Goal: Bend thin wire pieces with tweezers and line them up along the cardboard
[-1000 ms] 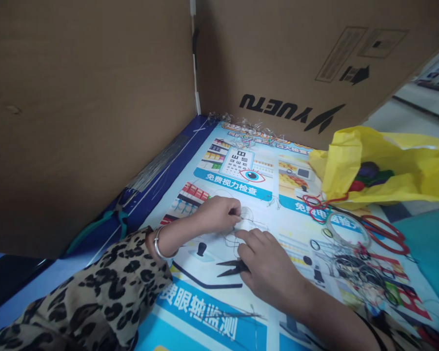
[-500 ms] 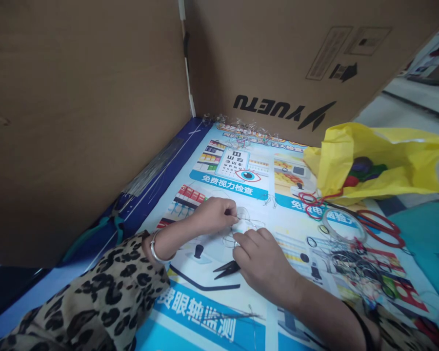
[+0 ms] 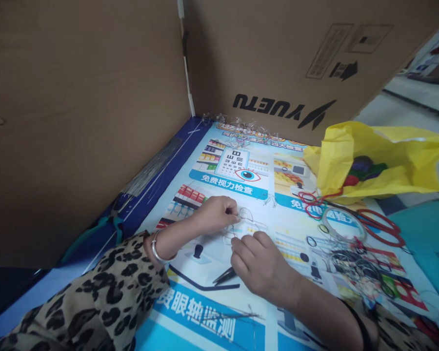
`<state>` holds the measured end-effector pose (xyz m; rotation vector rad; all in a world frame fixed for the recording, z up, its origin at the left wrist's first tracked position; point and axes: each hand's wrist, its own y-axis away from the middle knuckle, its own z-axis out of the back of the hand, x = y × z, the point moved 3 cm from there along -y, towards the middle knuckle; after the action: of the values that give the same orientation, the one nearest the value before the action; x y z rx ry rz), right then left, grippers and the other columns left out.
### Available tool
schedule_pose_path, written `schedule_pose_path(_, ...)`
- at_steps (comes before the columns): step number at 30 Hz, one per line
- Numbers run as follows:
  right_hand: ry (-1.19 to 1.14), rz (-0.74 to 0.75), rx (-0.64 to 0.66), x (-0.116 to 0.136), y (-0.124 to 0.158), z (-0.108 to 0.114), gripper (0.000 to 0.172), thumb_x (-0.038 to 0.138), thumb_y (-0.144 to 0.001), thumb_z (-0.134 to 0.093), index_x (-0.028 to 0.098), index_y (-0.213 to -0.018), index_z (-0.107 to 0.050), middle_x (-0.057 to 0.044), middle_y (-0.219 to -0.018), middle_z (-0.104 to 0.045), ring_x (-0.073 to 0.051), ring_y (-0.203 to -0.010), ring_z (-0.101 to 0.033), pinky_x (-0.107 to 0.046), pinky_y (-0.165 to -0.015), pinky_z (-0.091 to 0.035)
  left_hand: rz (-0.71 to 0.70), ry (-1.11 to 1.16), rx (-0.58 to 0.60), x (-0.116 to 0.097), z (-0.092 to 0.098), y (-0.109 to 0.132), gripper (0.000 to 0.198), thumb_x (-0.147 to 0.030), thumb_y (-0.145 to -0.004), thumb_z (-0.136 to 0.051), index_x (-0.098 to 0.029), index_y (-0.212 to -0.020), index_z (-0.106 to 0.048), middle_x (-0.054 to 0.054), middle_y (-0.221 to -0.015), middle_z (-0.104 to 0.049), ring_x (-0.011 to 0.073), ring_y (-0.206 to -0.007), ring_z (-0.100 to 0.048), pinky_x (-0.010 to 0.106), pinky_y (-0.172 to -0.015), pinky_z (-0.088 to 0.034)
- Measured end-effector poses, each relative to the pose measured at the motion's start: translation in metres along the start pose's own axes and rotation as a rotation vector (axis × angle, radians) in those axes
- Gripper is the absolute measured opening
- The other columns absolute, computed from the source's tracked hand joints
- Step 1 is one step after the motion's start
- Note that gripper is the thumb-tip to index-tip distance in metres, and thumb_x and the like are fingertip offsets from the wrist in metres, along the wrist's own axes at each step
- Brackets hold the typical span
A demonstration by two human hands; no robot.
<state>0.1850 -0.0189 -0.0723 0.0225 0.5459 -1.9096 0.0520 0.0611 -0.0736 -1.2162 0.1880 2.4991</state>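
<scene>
My left hand (image 3: 221, 214) is closed, thumb and finger pinching a thin bent wire (image 3: 246, 210) with loops in it. My right hand (image 3: 259, 265) is closed just below and to the right, its fingertips at the lower part of the same wire. Out of its little-finger side stick the dark pointed jaws of pliers (image 3: 225, 276), jaws together and pointing left; the handles are hidden in the palm. How the right fingertips grip the fine wire is too small to make out.
Straight wires (image 3: 146, 170) and green-handled pliers (image 3: 111, 225) lie left. Cardboard walls (image 3: 278, 58) stand behind and left. Bent wire pieces (image 3: 241, 131) lie at the back. To the right are a yellow bag (image 3: 406, 161), a tape roll (image 3: 342, 225), red cord (image 3: 382, 226) and tangled wire (image 3: 358, 268).
The pliers' jaws, apart before, are now together. My right hand has shifted slightly left and down, with its fingers more curled. My left hand has hardly moved.
</scene>
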Motion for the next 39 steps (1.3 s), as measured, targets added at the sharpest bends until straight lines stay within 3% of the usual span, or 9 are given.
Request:
schedule_pose_path(18, -0.176, -0.111, 0.012, -0.007, -0.001, -0.007, 0.014, 0.014, -0.083, -0.047, 0.018, -0.075, -0.057, -0.005, -0.079, -0.061, -0.016, -0.075, -0.044, -0.033, -0.066, -0.029, 0.022, 0.104, -0.021, 0.006, 0.000, -0.001, 0.012, -0.027, -0.071, -0.058, -0.016, -0.067, -0.058, -0.002, -0.068, -0.059, 0.0101, -0.066, -0.052, 0.021, -0.062, -0.040)
schedule_pose_path(24, -0.263, -0.145, -0.006, -0.011, -0.001, 0.000, 0.009, 0.015, -0.081, -0.050, 0.018, -0.079, -0.058, -0.006, -0.092, -0.062, -0.018, -0.086, -0.047, -0.034, -0.072, -0.033, -0.019, 0.124, 0.008, 0.004, 0.001, 0.000, 0.012, -0.026, -0.075, -0.054, -0.016, -0.068, -0.055, -0.004, -0.067, -0.054, 0.0094, -0.065, -0.050, 0.020, -0.061, -0.039)
schedule_pose_path(28, -0.282, -0.127, 0.001, -0.011, -0.002, 0.002, 0.015, 0.011, -0.077, -0.051, 0.018, -0.088, -0.059, -0.008, -0.101, -0.060, -0.020, -0.091, -0.047, -0.037, -0.076, -0.035, -0.050, 0.128, 0.027, 0.001, 0.001, 0.000, 0.012, -0.026, -0.076, -0.053, -0.016, -0.070, -0.055, -0.003, -0.069, -0.055, 0.0097, -0.068, -0.050, 0.021, -0.064, -0.039)
schedule_pose_path(34, -0.301, -0.165, -0.197, -0.020, 0.003, 0.010, 0.026, 0.025, -0.076, -0.060, 0.020, -0.102, -0.056, -0.011, -0.105, -0.058, -0.024, -0.101, -0.048, -0.046, -0.085, -0.037, -0.101, 0.135, 0.042, 0.000, 0.001, 0.001, 0.011, -0.025, -0.078, -0.051, -0.016, -0.073, -0.056, -0.003, -0.072, -0.056, 0.0102, -0.071, -0.050, 0.021, -0.067, -0.039)
schedule_pose_path(37, -0.486, -0.268, -0.301, -0.035, 0.008, 0.015, 0.036, 0.038, -0.076, -0.060, 0.021, -0.107, -0.054, -0.011, -0.104, -0.059, -0.024, -0.102, -0.050, -0.045, -0.087, -0.040, -0.105, 0.103, 0.035, 0.001, 0.001, 0.001, 0.010, -0.023, -0.078, -0.050, -0.016, -0.073, -0.056, -0.002, -0.071, -0.057, 0.0104, -0.070, -0.050, 0.021, -0.066, -0.039)
schedule_pose_path(39, -0.689, -0.510, -0.298, -0.050, 0.011, 0.014, 0.035, 0.043, -0.080, -0.053, 0.023, -0.108, -0.055, -0.009, -0.102, -0.061, -0.021, -0.098, -0.054, -0.040, -0.084, -0.043, -0.107, 0.064, 0.023, 0.002, 0.002, 0.000, 0.009, -0.021, -0.078, -0.050, -0.017, -0.073, -0.057, -0.002, -0.072, -0.057, 0.0106, -0.071, -0.050, 0.021, -0.066, -0.038)
